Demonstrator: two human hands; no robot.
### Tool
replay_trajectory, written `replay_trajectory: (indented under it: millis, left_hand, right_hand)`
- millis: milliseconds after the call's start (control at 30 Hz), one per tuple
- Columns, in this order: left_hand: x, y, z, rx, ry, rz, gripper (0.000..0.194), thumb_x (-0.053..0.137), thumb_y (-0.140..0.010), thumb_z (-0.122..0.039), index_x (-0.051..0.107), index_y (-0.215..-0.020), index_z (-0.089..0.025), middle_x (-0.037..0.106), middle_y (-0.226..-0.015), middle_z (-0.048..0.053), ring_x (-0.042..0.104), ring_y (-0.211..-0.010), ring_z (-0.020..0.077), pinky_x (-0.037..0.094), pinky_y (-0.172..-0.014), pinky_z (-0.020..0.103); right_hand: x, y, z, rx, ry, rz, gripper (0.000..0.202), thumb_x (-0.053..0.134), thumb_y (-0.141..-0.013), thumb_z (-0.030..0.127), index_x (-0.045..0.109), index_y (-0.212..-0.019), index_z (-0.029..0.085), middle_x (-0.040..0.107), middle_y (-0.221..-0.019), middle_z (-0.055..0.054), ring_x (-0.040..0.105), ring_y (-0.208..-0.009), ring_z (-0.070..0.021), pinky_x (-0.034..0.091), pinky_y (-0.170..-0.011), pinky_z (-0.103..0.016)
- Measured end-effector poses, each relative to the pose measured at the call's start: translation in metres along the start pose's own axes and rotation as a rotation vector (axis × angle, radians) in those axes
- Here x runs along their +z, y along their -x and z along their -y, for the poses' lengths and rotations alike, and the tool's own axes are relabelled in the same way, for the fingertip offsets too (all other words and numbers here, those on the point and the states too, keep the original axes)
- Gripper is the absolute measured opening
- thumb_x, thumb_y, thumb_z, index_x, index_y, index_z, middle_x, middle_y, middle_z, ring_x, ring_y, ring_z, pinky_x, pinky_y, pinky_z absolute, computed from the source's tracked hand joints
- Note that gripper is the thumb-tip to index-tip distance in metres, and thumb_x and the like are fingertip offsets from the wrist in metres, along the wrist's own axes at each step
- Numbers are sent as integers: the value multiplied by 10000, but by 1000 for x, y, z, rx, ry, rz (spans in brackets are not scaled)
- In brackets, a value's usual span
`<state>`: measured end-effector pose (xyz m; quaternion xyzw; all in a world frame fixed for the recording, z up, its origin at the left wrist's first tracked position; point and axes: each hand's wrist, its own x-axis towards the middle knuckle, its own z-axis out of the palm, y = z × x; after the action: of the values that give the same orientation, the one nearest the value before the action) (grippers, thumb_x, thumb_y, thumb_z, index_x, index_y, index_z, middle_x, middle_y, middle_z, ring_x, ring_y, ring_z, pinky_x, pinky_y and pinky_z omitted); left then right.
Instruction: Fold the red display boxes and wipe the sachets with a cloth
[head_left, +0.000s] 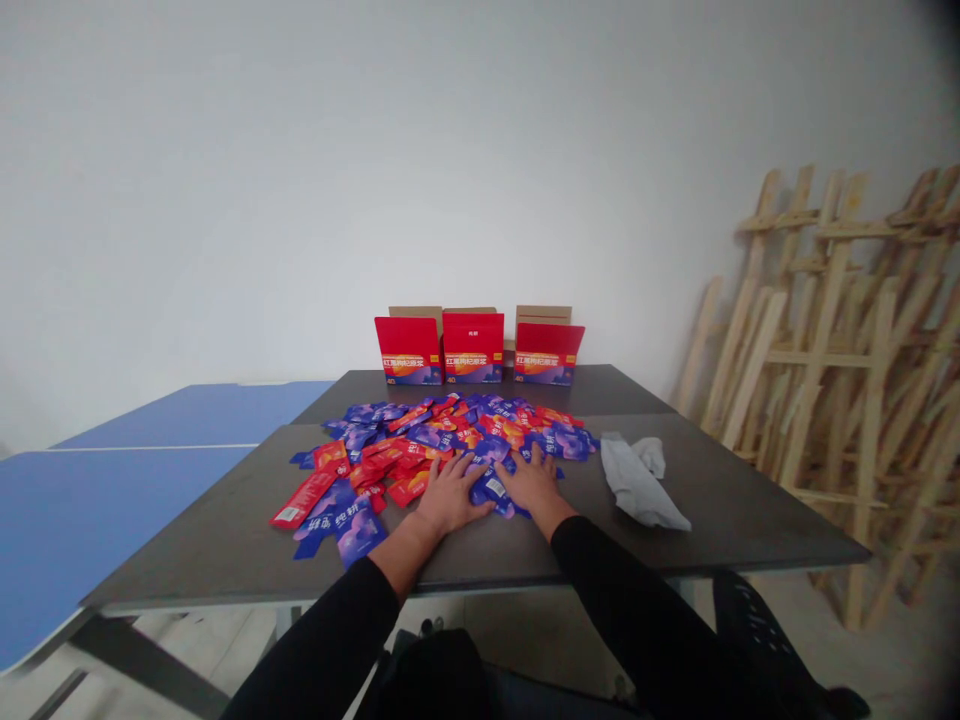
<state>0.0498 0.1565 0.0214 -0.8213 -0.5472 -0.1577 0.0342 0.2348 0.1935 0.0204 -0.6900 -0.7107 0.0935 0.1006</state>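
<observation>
While both palms lie flat and spread on the sachets (pixel 450 435) heaped mid-worktop (pixel 720 500), the left hand (pixel 448 497) and right hand (pixel 534 484) grip nothing, fingers pointing to 12 o'clock, black-sleeved forearms converging. Sachets look light, thin, floppy and slick, so probably best pinched at an edge. Grey cloth (pixel 637 480) lies at 3 o'clock, three red boxes (pixel 474 350) at 12.
</observation>
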Motion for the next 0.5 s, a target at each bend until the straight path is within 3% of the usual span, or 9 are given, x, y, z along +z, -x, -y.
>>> replay_trajectory:
  millis: [133,500]
  left_hand:
    - [0,-3,9,-9,-4,-4,720,597,-767,-646,473,-1408,-342,393,-1512,88,326,-1392,329,92,-1141,609]
    - [-9,-7,34,27,-9,42,741,611,-762,-645,463,-1419,-336,408,-1503,93,341,-1389,324,103,-1142,605]
  right_hand:
    - [6,-10,8,54,-56,-67,692,301,-885,701,421,-1436,300,179,-1585,-125,220,-1417,-405,147,-1111,-565]
    - [10,-19,26,59,-105,-77,717,279,-876,722,430,-1433,296,187,-1588,-101,194,-1418,-415,133,-1105,-584]
